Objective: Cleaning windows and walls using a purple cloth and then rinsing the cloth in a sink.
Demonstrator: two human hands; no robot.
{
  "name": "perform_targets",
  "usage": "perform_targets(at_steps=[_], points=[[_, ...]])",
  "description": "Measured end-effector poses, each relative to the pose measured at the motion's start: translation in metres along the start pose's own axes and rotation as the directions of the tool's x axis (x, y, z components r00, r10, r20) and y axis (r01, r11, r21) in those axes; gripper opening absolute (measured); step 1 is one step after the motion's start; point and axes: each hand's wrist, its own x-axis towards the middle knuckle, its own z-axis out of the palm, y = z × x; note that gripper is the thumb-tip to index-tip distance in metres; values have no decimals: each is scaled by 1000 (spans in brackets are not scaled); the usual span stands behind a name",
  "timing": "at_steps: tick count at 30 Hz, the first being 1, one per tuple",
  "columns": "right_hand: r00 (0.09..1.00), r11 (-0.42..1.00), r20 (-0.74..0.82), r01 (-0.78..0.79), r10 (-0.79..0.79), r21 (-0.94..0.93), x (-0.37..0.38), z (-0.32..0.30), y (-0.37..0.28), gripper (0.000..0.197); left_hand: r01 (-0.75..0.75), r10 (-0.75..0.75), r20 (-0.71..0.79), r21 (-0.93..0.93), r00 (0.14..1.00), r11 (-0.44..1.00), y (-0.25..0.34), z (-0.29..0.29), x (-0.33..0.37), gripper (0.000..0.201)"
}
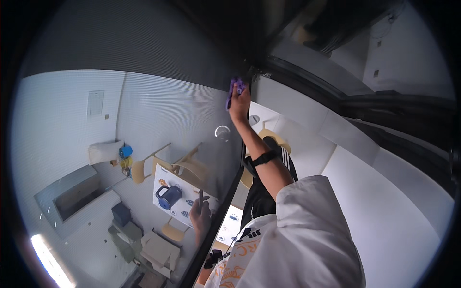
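Note:
My right hand (pixel 239 104) is raised high, its fingers closed on a purple cloth (pixel 235 87). The cloth is pressed against the dark upper part of a ribbed glass panel (pixel 158 103), close to the panel's dark edge. Lower down, my left hand (pixel 200 214) shows dimly through the glass. Its fingers seem wrapped round a dark handle-like piece (pixel 201 196), whose exact kind I cannot make out. A round, pale ring mark (pixel 222 133) shows on the panel below the cloth.
Beyond the glass, a white patterned table (pixel 180 211) holds a dark blue kettle (pixel 169 197), with wooden chairs (pixel 189 169) round it. Farther left are a grey box-like unit (pixel 72 197) and a white bag (pixel 104 152). Dark glossy panels (pixel 355 81) fill the upper right.

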Motion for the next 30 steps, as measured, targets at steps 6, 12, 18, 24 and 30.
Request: perform_targets(at_steps=[6,12,18,24,30], points=[[988,924,109,-61,110,-378,22,17,133,36,26,-27,-14,-109,1000,994,-6,3,-8,20],[863,841,364,-120,351,-527,-37,-29,189,47,53,-51,95,-15,994,999,-8,2,2,20],[649,936,712,-2,269,-352,-114,-99,191,41,-168,154,235,39,960,985,15,14,37,24],[536,974,830,-223,155,-38,-120,-157,5,39,34,32,302,-211,953,977,-13,5,50,23],[491,819,842,-374,-223,435,-157,-238,-173,38,-17,144,208,-515,967,857,20,63,19,21]])
